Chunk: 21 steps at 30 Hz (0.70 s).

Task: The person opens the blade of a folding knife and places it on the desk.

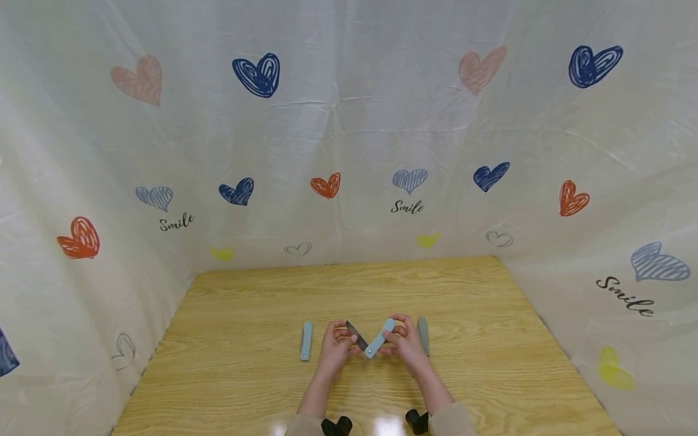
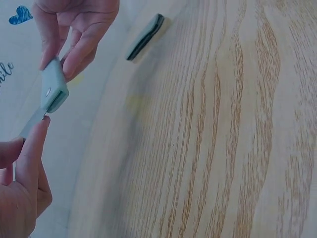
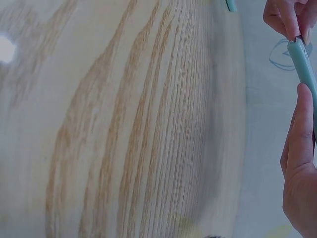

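A light-blue folding knife is held half unfolded above the table, its handle (image 1: pixel 380 339) and dark blade (image 1: pixel 357 336) making a V in the head view. The left hand (image 1: pixel 334 348) pinches the blade between thumb and fingers. The right hand (image 1: pixel 408 345) grips the handle near its far end. From the left wrist, the left hand (image 2: pixel 25 183) shows on the blade close to the pivot, below the handle (image 2: pixel 54 84). In the right wrist view, a finger of the right hand (image 3: pixel 301 163) lies along the handle (image 3: pixel 303 64).
A folded light-blue knife (image 1: pixel 306 342) lies on the wooden table (image 1: pixel 245 315) left of the hands. On the right, close beside the right hand, lies a folded grey-green knife (image 1: pixel 423 336). A white curtain (image 1: pixel 360 139) printed with hearts surrounds the table's back and sides.
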Tool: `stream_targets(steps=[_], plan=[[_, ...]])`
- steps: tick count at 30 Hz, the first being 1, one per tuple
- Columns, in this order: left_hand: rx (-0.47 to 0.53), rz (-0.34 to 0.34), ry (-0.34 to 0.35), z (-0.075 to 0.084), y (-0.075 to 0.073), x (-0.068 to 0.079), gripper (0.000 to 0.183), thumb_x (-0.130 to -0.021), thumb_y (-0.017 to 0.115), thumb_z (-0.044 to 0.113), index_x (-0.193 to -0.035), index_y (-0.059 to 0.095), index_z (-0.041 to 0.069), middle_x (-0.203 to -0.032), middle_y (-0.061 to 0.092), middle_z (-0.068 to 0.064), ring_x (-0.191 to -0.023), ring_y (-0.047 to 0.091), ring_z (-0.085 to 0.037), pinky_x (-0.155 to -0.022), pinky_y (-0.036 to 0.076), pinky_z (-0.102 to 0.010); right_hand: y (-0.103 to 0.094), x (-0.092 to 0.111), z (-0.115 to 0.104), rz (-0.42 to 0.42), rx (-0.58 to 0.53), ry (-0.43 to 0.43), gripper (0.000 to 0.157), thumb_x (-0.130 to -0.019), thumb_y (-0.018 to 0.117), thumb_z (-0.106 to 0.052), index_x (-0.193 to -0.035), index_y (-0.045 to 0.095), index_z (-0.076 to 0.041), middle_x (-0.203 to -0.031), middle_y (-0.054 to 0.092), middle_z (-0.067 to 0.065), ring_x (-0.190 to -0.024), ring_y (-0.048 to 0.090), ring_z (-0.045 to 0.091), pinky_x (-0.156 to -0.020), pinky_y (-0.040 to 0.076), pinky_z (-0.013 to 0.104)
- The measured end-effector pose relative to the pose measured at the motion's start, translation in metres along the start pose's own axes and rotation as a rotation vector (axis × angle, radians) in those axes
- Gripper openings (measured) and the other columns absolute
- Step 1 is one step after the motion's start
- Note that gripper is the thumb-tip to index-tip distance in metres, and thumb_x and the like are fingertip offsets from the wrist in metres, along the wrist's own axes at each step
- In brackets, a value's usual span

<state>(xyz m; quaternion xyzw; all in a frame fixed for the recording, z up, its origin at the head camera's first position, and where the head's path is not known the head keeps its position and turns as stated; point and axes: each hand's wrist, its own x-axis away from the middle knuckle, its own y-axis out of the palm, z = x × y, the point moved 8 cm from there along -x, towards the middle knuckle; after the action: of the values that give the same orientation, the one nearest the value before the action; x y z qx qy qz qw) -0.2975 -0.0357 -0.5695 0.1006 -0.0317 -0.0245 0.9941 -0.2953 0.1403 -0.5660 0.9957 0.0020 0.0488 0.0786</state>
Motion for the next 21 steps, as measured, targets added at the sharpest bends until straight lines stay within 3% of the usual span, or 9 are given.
stream_targets(steps=[6, 15, 21], plan=[[0.056, 0.032, 0.018, -0.0003, -0.0002, 0.001, 0.039, -0.09, 0.055, -0.012, -0.123, 0.035, -0.009, -0.095, 0.05, -0.015, -0.08, 0.058, -0.016, -0.069, 0.061, -0.029, -0.0027, 0.0006, 0.0019, 0.015, -0.034, -0.012, 0.045, -0.095, 0.055, 0.003, -0.133, 0.032, 0.004, -0.09, 0.054, 0.007, -0.08, 0.062, 0.019, -0.073, 0.061, 0.044], [0.15, 0.124, -0.004, -0.0026, -0.0017, 0.0043, 0.038, -0.091, 0.051, -0.012, -0.125, 0.035, -0.008, -0.097, 0.049, -0.013, -0.079, 0.058, -0.015, -0.075, 0.061, -0.035, -0.0069, -0.0008, 0.0053, 0.059, -0.107, 0.007, 0.045, -0.097, 0.053, 0.002, -0.136, 0.029, 0.003, -0.092, 0.054, 0.009, -0.084, 0.064, 0.021, -0.08, 0.059, 0.049], [0.193, 0.191, 0.004, -0.004, -0.0029, 0.0043, 0.037, -0.091, 0.052, -0.013, -0.124, 0.035, -0.008, -0.097, 0.047, -0.014, -0.08, 0.059, -0.016, -0.073, 0.061, -0.032, -0.0064, 0.001, 0.0056, 0.087, -0.161, 0.005, 0.044, -0.098, 0.051, 0.003, -0.136, 0.027, 0.003, -0.095, 0.052, 0.009, -0.086, 0.064, 0.019, -0.077, 0.06, 0.04]])
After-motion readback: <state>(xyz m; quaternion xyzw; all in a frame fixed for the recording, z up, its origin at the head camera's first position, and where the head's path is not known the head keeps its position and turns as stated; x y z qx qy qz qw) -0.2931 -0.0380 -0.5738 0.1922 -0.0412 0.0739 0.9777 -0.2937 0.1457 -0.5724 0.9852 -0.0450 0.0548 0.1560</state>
